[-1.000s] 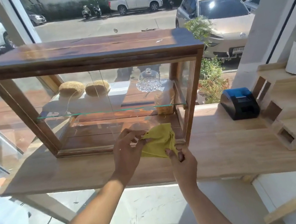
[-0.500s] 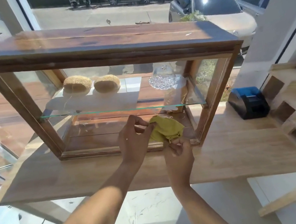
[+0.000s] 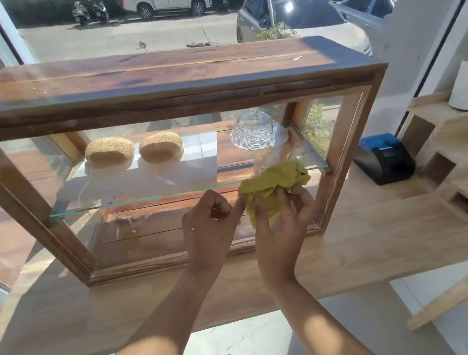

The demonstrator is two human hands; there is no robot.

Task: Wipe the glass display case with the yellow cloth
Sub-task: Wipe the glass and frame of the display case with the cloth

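A wood-framed glass display case (image 3: 155,104) stands on a light wooden counter (image 3: 359,249). In front of its lower right glass pane, a crumpled yellow cloth (image 3: 276,181) is bunched in my right hand (image 3: 282,224), whose fingers curl round it. My left hand (image 3: 210,229) is just left of it, fingers curled, pinching the cloth's left edge. Both hands hover close to the glass; whether the cloth touches the pane I cannot tell.
Inside the case a glass shelf (image 3: 139,200) carries two round loaves (image 3: 134,151) and a cut-glass dome (image 3: 251,132). A black and blue receipt printer (image 3: 384,157) sits right of the case, beside stepped wooden boxes (image 3: 467,160). Parked cars show through the window behind.
The camera has come closer to the case. Both hands have risen with the cloth from near the case's bottom rail to about shelf height, and my right hand now bunches more of it.
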